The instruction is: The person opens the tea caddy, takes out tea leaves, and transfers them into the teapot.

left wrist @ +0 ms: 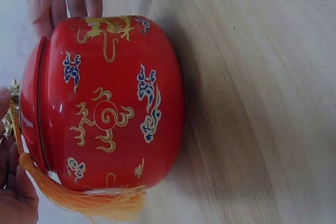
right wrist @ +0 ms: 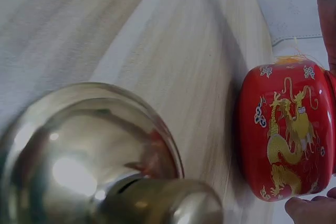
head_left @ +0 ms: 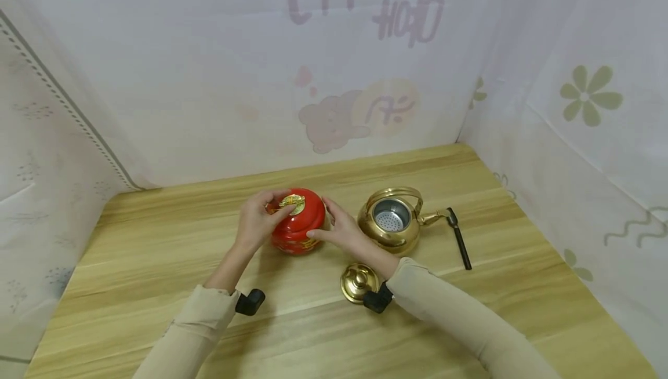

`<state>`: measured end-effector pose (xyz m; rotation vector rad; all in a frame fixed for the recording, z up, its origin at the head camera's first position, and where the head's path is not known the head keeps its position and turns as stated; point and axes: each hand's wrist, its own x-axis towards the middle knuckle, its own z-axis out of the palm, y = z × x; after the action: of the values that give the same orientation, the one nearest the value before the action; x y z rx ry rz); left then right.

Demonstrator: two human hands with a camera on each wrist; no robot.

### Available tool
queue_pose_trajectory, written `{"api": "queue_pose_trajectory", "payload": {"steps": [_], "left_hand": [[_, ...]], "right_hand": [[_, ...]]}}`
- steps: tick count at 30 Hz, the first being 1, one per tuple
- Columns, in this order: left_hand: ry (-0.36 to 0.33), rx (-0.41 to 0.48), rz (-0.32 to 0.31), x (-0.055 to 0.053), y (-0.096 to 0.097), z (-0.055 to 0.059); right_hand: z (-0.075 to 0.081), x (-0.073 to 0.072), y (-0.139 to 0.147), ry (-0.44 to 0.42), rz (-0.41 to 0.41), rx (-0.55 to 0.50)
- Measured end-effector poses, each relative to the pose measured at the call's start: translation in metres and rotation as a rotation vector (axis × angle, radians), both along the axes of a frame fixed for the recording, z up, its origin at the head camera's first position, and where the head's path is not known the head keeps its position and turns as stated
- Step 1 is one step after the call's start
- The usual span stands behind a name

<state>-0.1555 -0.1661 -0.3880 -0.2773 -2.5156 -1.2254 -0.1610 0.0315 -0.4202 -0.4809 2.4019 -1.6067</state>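
Note:
A red lidded jar [head_left: 296,243] with gold dragons and blue clouds stands upright on the table. Its lid [head_left: 311,210] sits on the body, topped by a gold knob [head_left: 295,203]. From the left, my left hand [head_left: 258,215] pinches this knob between thumb and fingers. An orange tassel [left wrist: 89,199] hangs from it down the jar's side. My right hand [head_left: 341,228] holds the jar's right side, thumb in front and fingers farther round. Right of the jar stands an uncovered gold teapot [head_left: 383,241] with a perforated metal strainer [head_left: 391,221] inside.
A gold lid [head_left: 359,283] with a round knob lies on the table below my right wrist. Off the teapot's right side extends a dark-tipped side handle [head_left: 459,240]. Printed cloth walls [head_left: 235,106] border the wooden table [head_left: 172,251] at the back and sides.

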Motion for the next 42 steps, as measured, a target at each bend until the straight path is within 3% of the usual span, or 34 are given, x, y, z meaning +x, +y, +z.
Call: {"api": "queue_pose_trajectory", "payload": {"steps": [12,30,36,42], "left_hand": [[0.008,-0.031,-0.007,-0.002,0.003,-0.006],[0.034,0.027,0.021,-0.004,0.004,0.0],[0.067,0.025,-0.011,0.003,-0.003,0.012],[0.094,-0.004,0.005,0.02,-0.021,0.02]], "right_hand": [[-0.003,-0.003,-0.008,0.036,-0.011,0.102],[-0.007,-0.005,-0.009,0.041,-0.009,0.032],[-0.007,-0.005,-0.009,0.036,-0.005,0.024],[-0.007,-0.004,-0.01,0.036,-0.009,0.007]]}}
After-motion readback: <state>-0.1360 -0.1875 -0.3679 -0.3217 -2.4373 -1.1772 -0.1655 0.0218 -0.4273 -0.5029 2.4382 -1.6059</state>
